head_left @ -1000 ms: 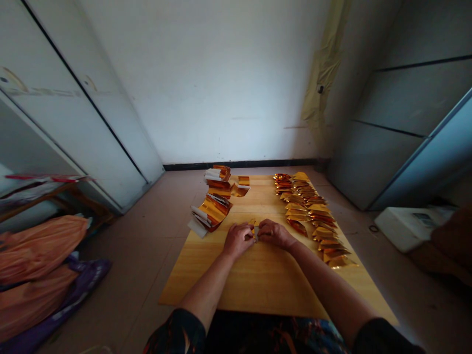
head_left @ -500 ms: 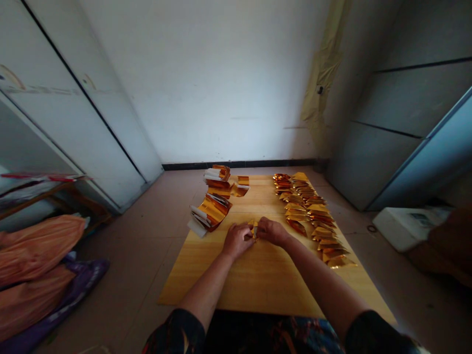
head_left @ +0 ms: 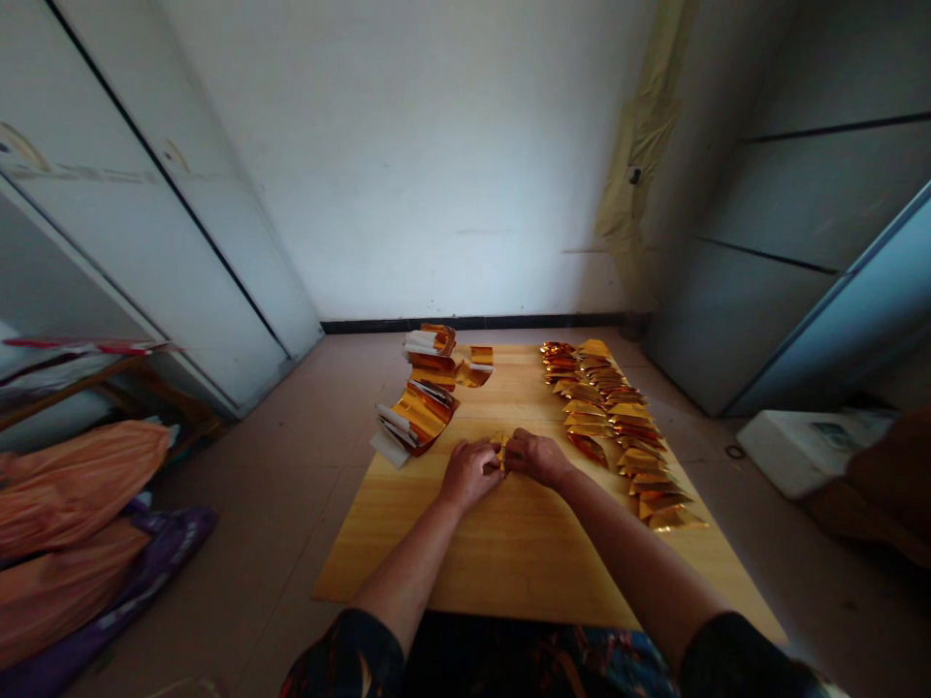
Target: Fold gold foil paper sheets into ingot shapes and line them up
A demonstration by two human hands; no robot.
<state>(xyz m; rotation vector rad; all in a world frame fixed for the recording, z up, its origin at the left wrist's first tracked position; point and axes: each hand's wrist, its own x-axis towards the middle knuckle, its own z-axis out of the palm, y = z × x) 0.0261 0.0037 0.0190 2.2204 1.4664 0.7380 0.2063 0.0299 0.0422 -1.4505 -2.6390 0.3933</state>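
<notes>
Over the middle of the wooden board (head_left: 465,543), my left hand (head_left: 469,472) and my right hand (head_left: 536,454) meet at a small piece of gold foil paper (head_left: 499,444). Fingers of both hands are closed on it from either side, and they cover most of its shape. To the left lie curled stacks of gold foil paper sheets (head_left: 429,412) with pale backs. On the right side of the board, rows of folded gold paper pieces (head_left: 640,427) overlap one another.
A white wall (head_left: 436,174) stands beyond the board. Grey cabinets (head_left: 196,194) rise at the left, with orange cloth (head_left: 80,485) and a purple bag (head_left: 145,572) on that side. At the right are a white box (head_left: 789,451) and a large grey cabinet (head_left: 778,233).
Both hands stay at the same spot on the foil paper, with the right fingers shifted only slightly. The whole view has moved a little.
</notes>
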